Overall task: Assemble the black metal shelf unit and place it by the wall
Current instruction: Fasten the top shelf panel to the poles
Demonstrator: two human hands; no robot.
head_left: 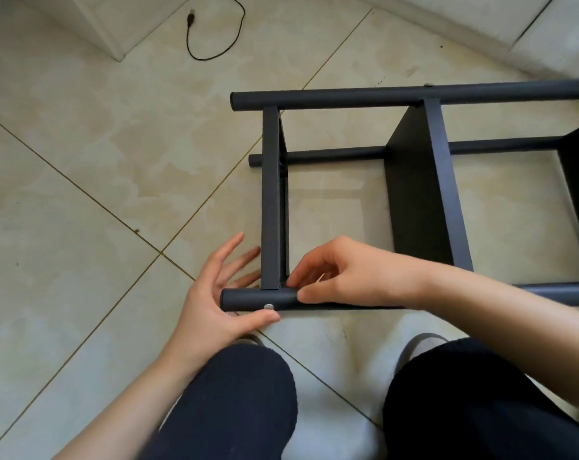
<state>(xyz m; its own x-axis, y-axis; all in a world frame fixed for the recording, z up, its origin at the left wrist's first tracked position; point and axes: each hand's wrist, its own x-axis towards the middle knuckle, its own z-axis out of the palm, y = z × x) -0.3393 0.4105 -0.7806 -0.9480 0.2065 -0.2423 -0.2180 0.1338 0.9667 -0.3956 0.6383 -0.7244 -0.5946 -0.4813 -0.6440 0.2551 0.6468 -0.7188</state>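
The black metal shelf unit (414,194) lies on its side on the tiled floor, its round posts running left to right and flat shelves standing on edge. A silver screw (268,306) sticks out of the near post (258,298) close to its left end. My left hand (215,293) is spread around that post end, thumb lying just under the screw, fingers straight behind the post. My right hand (341,277) pinches the near post where the end shelf (271,200) meets it.
A black cable (212,31) with a plug lies on the floor at the back, next to a white furniture corner (115,34). A white wall base (480,31) runs across the back right. My knees in dark trousers fill the bottom.
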